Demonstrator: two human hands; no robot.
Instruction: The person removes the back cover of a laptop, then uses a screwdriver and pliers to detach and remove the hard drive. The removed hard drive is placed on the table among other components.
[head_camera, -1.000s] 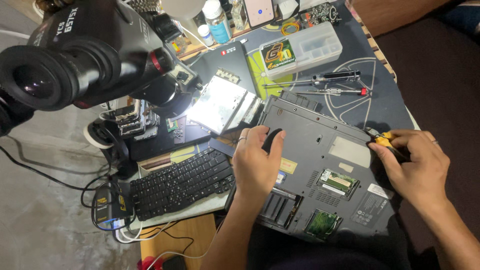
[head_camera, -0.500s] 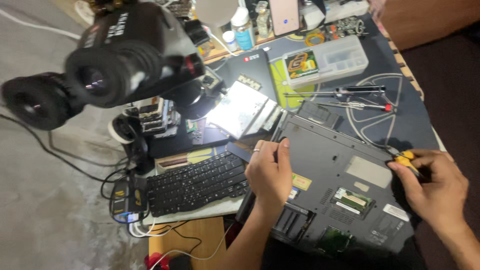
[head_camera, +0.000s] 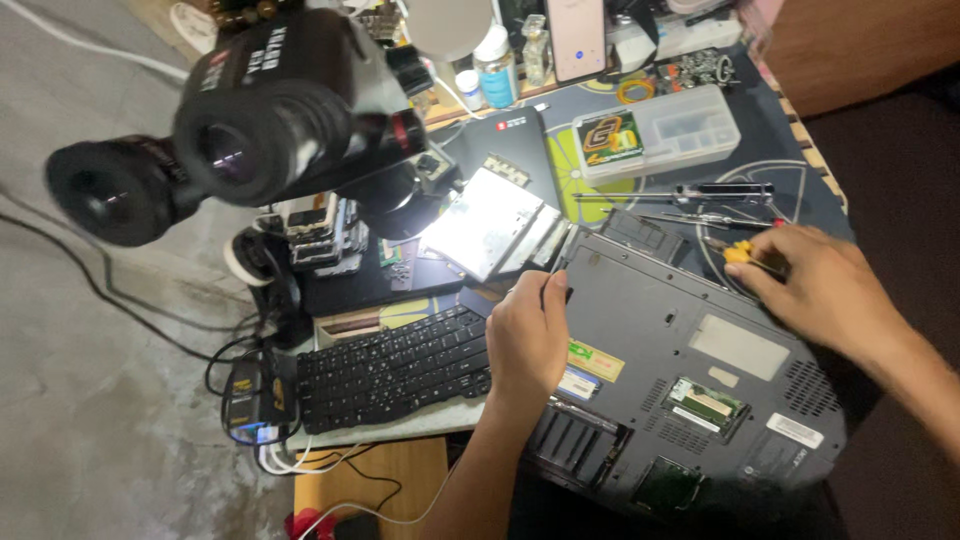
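Grey plastic upturned laptop base (head_camera: 690, 370) lies mid-bench; left hand (head_camera: 527, 340) pressed flat on its left edge, steadying; right hand (head_camera: 815, 290) pinches yellow-handled screwdriver (head_camera: 742, 254) at its far corner.

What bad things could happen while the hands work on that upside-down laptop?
The laptop hangs over the desk's near edge, steadied only by the left hand, so it might tip or slide off. The right hand holds a yellow-handled screwdriver near the open memory slot; a slip could scratch the exposed parts. The loose screwdrivers beside it could roll away.
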